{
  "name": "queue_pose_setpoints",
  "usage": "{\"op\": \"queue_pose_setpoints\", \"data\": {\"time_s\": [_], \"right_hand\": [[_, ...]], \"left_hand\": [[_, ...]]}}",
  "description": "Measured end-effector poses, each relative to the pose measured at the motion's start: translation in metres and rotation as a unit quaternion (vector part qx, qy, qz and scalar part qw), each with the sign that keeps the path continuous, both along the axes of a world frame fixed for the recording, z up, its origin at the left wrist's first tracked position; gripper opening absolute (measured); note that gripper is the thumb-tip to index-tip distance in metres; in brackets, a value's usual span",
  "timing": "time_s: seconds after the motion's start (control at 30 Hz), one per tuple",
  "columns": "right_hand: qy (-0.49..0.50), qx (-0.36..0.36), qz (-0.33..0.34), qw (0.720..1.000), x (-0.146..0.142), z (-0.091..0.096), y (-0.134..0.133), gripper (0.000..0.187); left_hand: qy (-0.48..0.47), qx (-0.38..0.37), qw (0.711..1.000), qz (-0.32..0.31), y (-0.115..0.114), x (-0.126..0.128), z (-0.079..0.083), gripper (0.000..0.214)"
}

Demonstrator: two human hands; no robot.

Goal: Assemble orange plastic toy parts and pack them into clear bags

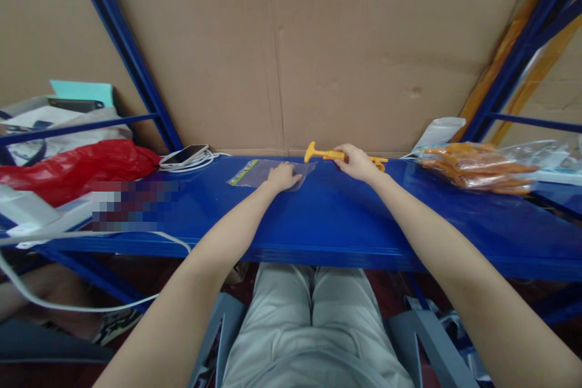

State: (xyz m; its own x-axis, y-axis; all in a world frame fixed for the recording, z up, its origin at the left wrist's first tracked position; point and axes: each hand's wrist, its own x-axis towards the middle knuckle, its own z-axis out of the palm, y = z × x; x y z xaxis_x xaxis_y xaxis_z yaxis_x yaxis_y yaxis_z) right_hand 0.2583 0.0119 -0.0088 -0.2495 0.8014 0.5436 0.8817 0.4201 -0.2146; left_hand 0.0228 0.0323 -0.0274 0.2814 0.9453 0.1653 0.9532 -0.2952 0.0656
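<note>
My left hand (pixel 284 177) lies on a flat clear plastic bag (pixel 254 173) with a green and multicoloured strip along its left end. Its fingers are stretched out over the bag, thumb apart. To the right, my right hand (pixel 357 161) is closed around a yellow-orange plastic hammer-shaped piece (pixel 313 151), held lengthwise just above the blue shelf. The T-shaped head points left, and more yellow-orange parts stick out on the far side of the hand. Whether these are one piece or several, I cannot tell. The bag and the hammer-shaped piece are close together but look apart.
A blue metal shelf (pixel 318 224) is backed by cardboard (pixel 345 54). On the left are a phone (pixel 185 156), a coiled white cable (pixel 200 160) and a red plastic bag (pixel 91 167). Bagged orange pieces (pixel 477 167) lie right. Another person's leg (pixel 50 291) shows lower left.
</note>
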Motion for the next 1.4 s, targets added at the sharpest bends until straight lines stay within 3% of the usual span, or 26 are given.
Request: {"op": "queue_pose_setpoints", "data": {"time_s": [0.13, 0.3, 0.6, 1.0, 1.27, 1.4], "right_hand": [[0.001, -0.068, 0.065, 0.996, -0.003, -0.001, 0.000, 0.036], [-0.007, -0.133, 0.055, 0.990, 0.005, 0.002, -0.002, 0.035], [-0.070, -0.107, 0.010, 0.992, 0.006, 0.006, -0.004, 0.030], [-0.053, -0.072, 0.052, 0.995, 0.001, -0.002, 0.001, 0.033], [0.068, -0.015, 0.114, 0.991, -0.012, -0.022, 0.012, 0.028], [0.100, -0.025, 0.159, 0.982, -0.017, -0.025, 0.013, 0.026]], "left_hand": [[-0.011, -0.014, 1.000, -0.019, -0.002, 0.005, 0.001, 0.040], [0.009, -0.028, 1.000, -0.009, 0.000, 0.004, 0.000, 0.060], [-0.011, -0.067, 0.998, 0.012, -0.011, 0.005, 0.008, 0.088], [-0.006, 0.029, 0.999, -0.029, -0.016, 0.020, 0.007, 0.032], [-0.032, 0.073, 0.994, -0.078, -0.019, 0.022, 0.005, 0.019], [-0.050, 0.090, 0.990, -0.099, -0.017, 0.022, 0.003, 0.015]]}}
